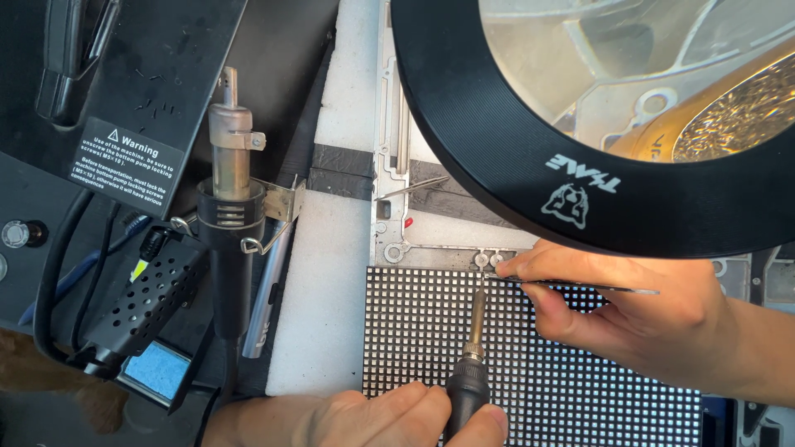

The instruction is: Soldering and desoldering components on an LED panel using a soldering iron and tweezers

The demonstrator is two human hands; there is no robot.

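Observation:
My left hand (356, 418) comes in at the bottom edge and grips the black handle of a soldering iron (469, 372). The iron's thin tip points up to the top edge of a black LED matrix panel (414, 331) covered in rows of small white dots. My right hand (629, 319) reaches in from the right and pinches slim metal tweezers (580, 286). Their points meet the iron's tip at the panel's upper edge, just below two small round metal lugs.
A large black-rimmed round magnifier lamp (497, 124) overhangs the upper right. At left a hot-air gun (230, 215) stands in its holder beside a black station with a warning label. There is also an iron stand with a blue sponge (157, 370). A white foam strip (323, 314) borders the panel.

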